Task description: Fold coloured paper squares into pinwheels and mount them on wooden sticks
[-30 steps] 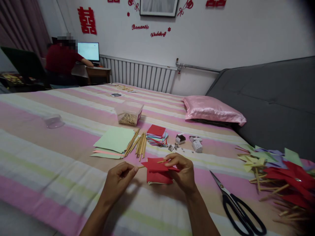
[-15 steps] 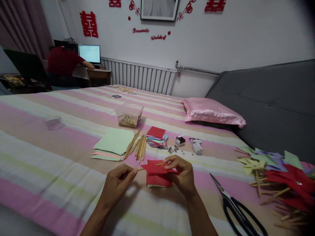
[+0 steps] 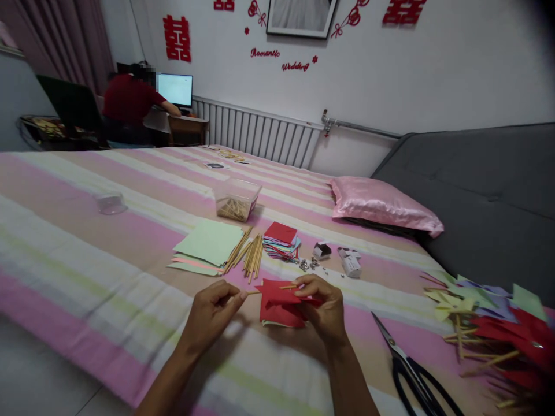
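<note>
Between thumb and fingers my left hand [image 3: 214,312] pinches the end of a thin wooden stick [image 3: 253,292]. My right hand [image 3: 323,306] is closed on a red paper pinwheel [image 3: 275,293], whose folded blades partly hide the stick. Below the pinwheel lies a small stack of red paper squares [image 3: 277,315] with a pale edge showing underneath. Just beyond my hands are a bundle of wooden sticks [image 3: 252,258], a stack of pale green paper [image 3: 210,242] and a pile of small coloured squares [image 3: 281,234]. Small metal fasteners [image 3: 309,264] are scattered close by.
Black-handled scissors [image 3: 407,361] lie right of my hands, near a heap of finished pinwheels [image 3: 498,323]. A clear plastic box [image 3: 237,199] of sticks stands farther back. A pink pillow [image 3: 384,202] rests by the grey headboard [image 3: 481,179]. A person in red [image 3: 130,101] sits at a desk.
The camera view has turned slightly left, so the surroundings sit farther right in the picture. Both hands keep nearly the same hold on the stick and pinwheel.
</note>
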